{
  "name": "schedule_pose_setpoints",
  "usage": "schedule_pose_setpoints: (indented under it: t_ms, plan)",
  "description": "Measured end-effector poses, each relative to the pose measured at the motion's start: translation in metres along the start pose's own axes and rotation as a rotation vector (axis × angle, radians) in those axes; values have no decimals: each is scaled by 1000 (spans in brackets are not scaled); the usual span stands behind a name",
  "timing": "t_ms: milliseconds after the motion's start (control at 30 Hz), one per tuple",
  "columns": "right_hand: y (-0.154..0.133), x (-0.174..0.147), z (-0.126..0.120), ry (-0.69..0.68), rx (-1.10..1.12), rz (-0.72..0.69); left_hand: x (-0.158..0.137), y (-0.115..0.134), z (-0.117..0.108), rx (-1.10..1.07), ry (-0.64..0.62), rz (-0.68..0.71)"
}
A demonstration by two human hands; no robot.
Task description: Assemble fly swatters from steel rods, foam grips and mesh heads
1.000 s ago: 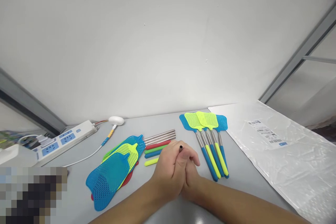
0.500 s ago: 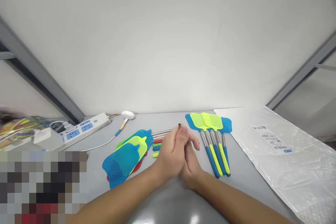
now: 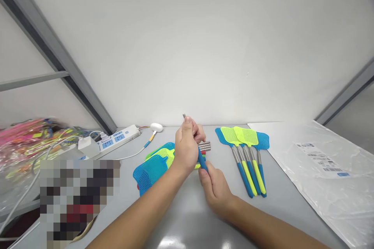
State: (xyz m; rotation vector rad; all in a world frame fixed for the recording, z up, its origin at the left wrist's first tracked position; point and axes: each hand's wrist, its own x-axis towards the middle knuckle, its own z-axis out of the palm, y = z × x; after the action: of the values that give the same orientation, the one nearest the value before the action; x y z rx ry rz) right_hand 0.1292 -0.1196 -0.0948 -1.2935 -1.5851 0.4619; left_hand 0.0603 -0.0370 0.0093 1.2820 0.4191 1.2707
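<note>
A fly swatter handle (image 3: pixel 202 160) with a blue grip and a metal rod is held between both my hands. My left hand (image 3: pixel 187 140) is closed round its upper part, and the metal tip pokes out above the thumb. Lower down, my right hand (image 3: pixel 215 187) grips the blue end. Behind my left hand lie several loose metal rods (image 3: pixel 205 146) with coloured grips, partly hidden. To the left, loose perforated swatter heads (image 3: pixel 153 167) in blue, yellow and green overlap in a pile. On the right lie several assembled fly swatters (image 3: pixel 248 159) side by side.
At the left stands a white power strip (image 3: pixel 118 140) with plugs and cables, near a white round device (image 3: pixel 156 127). Colourful plastic-wrapped packages (image 3: pixel 37 148) are heaped at the far left. A white plastic mailer (image 3: pixel 315 171) covers the right side of the grey table.
My hands were pressed together; now the right hand has slid down to the blue grip, while the left stays higher. The view has turned left, showing more of the packages.
</note>
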Motion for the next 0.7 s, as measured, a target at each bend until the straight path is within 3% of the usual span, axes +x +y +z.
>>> schedule_pose_setpoints:
  t_ms: [200, 433, 567, 700]
  plan:
    - [-4, -1, -2, 28, -7, 16, -4, 2, 7, 52, 12, -37]
    - [4, 7, -8, 49, -4, -6, -7, -5, 8, 91, -84, -30]
    - [5, 12, -10, 23, 28, 31, -3, -1, -3, 206, -283, -90]
    - [1, 12, -11, 31, 23, 102, 5, 17, -35, 507, -481, -51]
